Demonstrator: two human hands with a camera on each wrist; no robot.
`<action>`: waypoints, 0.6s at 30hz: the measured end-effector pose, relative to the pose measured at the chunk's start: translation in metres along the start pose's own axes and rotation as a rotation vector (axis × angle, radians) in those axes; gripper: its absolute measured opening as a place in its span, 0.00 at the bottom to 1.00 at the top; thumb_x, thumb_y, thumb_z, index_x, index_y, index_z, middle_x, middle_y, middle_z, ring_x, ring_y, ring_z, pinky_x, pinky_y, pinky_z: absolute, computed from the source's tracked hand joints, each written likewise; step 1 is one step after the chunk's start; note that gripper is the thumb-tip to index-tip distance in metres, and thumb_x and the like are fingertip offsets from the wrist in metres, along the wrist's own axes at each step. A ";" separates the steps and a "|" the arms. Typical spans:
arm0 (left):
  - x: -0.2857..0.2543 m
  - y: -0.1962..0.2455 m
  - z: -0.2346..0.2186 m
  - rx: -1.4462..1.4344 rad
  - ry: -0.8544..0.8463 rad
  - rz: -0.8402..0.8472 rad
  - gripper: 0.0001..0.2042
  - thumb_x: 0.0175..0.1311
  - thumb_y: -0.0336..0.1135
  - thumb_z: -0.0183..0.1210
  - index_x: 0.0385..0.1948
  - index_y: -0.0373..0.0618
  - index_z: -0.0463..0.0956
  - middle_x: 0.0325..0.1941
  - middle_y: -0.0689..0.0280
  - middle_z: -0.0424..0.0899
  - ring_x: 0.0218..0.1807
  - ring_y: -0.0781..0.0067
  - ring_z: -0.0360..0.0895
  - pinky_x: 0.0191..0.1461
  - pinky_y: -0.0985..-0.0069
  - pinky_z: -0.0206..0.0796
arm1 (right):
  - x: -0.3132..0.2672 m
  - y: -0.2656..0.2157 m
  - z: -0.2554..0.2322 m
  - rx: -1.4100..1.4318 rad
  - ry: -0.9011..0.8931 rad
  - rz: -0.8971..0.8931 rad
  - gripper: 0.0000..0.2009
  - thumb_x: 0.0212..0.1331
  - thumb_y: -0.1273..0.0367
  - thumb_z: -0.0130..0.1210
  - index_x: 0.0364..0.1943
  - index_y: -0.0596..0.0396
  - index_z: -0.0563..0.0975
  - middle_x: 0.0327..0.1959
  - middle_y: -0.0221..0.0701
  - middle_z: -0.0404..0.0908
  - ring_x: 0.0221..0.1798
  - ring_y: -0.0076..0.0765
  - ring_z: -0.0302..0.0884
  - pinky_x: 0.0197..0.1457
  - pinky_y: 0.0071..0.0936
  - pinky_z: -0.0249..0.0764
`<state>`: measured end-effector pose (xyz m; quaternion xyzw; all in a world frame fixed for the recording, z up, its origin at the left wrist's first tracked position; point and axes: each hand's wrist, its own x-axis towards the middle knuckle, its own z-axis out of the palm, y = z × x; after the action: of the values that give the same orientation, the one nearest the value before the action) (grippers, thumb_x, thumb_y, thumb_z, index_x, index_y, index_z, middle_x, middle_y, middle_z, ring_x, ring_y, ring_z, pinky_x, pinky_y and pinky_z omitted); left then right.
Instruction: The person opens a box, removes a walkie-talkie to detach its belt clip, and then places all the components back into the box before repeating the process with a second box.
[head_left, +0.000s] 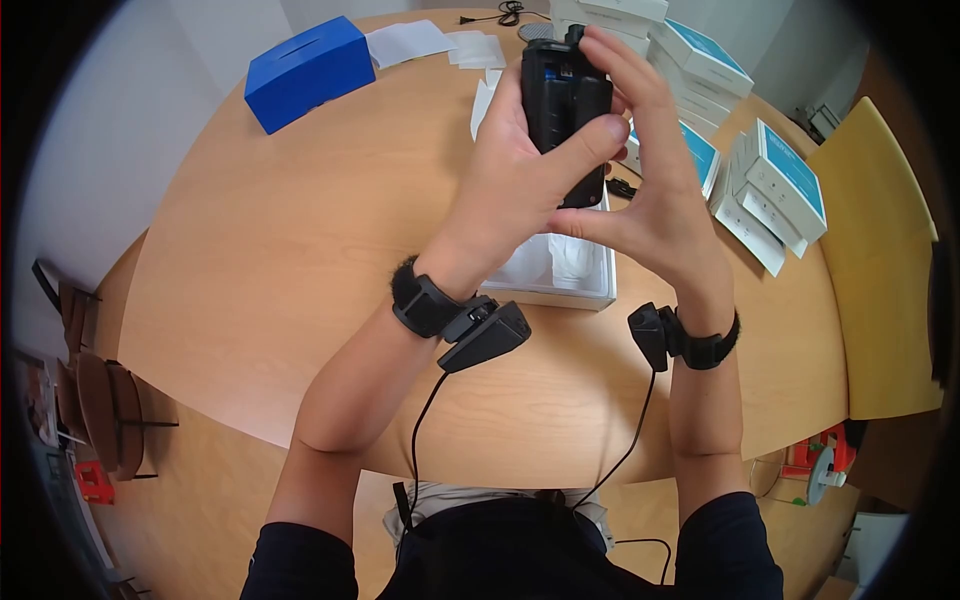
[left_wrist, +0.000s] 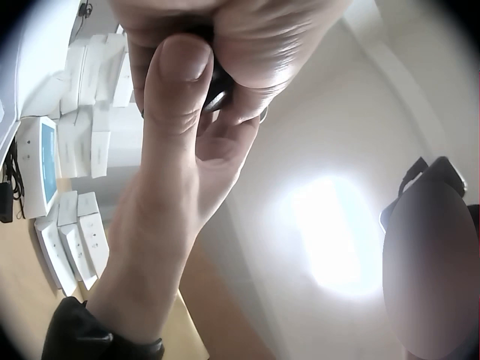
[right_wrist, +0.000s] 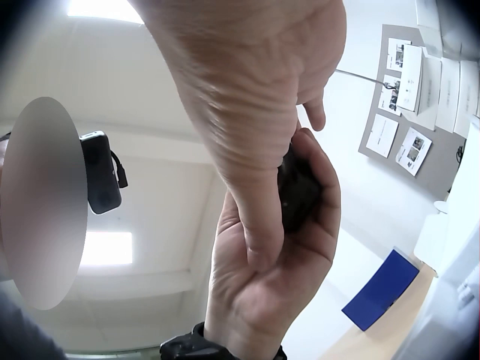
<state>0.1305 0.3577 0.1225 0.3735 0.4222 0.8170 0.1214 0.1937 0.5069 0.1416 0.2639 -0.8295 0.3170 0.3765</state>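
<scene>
A black walkie-talkie-like device (head_left: 565,110) is raised over the table between both hands, with a small knob at its top end. My left hand (head_left: 525,165) grips it from the left, thumb laid across its near face. On the other side, my right hand (head_left: 655,165) holds it, with fingers reaching to the top end and right edge and the thumb by the lower end. In the right wrist view the device (right_wrist: 298,191) shows dark inside the left palm; the fingers hide most of it in the left wrist view. Below the hands sits an open white box (head_left: 560,296) with white lining.
A blue box (head_left: 312,75) stands at the far left of the table, beside white papers (head_left: 410,42). White boxes with blue-green tops (head_left: 785,165) are stacked at the back right. A coiled black cable (head_left: 508,14) lies at the far edge. A yellow panel (head_left: 875,260) borders the right side.
</scene>
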 end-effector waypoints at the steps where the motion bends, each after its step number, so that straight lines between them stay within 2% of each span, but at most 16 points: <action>1: 0.000 -0.001 0.000 0.001 -0.008 0.018 0.26 0.72 0.34 0.71 0.64 0.42 0.66 0.52 0.65 0.84 0.48 0.77 0.86 0.51 0.75 0.83 | 0.000 -0.001 0.000 0.010 0.002 0.011 0.60 0.31 0.67 0.87 0.79 0.49 0.67 0.81 0.35 0.67 0.77 0.45 0.71 0.75 0.40 0.73; 6: 0.000 -0.006 -0.002 -0.017 -0.024 0.029 0.25 0.72 0.33 0.70 0.63 0.40 0.66 0.50 0.65 0.85 0.45 0.78 0.86 0.48 0.75 0.84 | -0.001 0.000 0.001 -0.071 -0.012 -0.007 0.59 0.31 0.73 0.85 0.79 0.47 0.67 0.82 0.33 0.67 0.76 0.44 0.71 0.71 0.36 0.75; 9: -0.002 -0.008 -0.001 0.018 0.001 0.048 0.22 0.72 0.37 0.71 0.60 0.40 0.71 0.50 0.62 0.85 0.44 0.70 0.90 0.46 0.73 0.86 | -0.002 0.001 0.000 -0.103 -0.017 -0.024 0.56 0.32 0.76 0.82 0.78 0.47 0.69 0.80 0.32 0.70 0.74 0.43 0.73 0.70 0.35 0.75; 18: -0.003 -0.010 0.001 0.056 0.029 0.048 0.20 0.73 0.37 0.71 0.55 0.39 0.73 0.45 0.63 0.86 0.39 0.71 0.89 0.41 0.74 0.85 | -0.001 0.001 0.000 -0.144 0.023 -0.060 0.54 0.31 0.76 0.80 0.75 0.46 0.72 0.74 0.31 0.76 0.71 0.42 0.76 0.69 0.37 0.75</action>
<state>0.1320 0.3629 0.1138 0.3748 0.4378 0.8128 0.0851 0.1936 0.5073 0.1402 0.2573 -0.8375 0.2482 0.4133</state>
